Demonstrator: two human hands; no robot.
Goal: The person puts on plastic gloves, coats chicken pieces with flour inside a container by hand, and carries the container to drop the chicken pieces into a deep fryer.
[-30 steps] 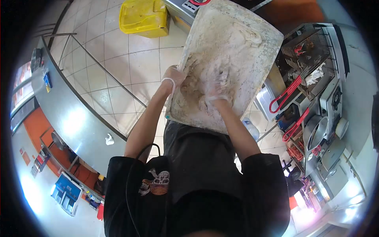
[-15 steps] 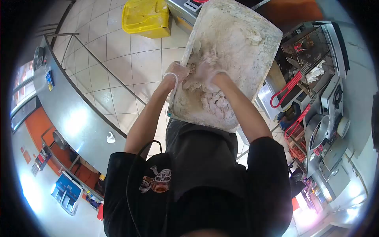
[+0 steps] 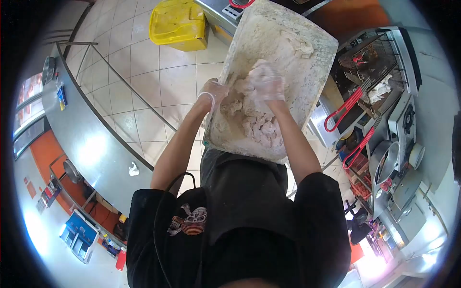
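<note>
A large pale tub (image 3: 322,62) of whitish flour (image 3: 269,33) stands in front of me, tilted in view. My left hand (image 3: 214,91), in a clear glove, grips the tub's left rim. Inside the tub, my right hand (image 3: 267,82), also gloved and dusted with flour, is over the middle, its fingers curled in; whatever they may hold is hidden. Flour-coated pieces (image 3: 261,128) lie in the near part of the tub, below my right hand.
A yellow lidded bin (image 3: 178,24) stands on the tiled floor beyond the tub. A steel counter (image 3: 91,139) curves along the left. On the right are fryer baskets with red handles (image 3: 345,110), a burner (image 3: 409,119) and a metal pot (image 3: 387,162).
My right hand has moved from low in the flour, first leftward, then up and right, and its fingers now show curled. The coated pieces are uncovered. My left hand stays on the rim.
</note>
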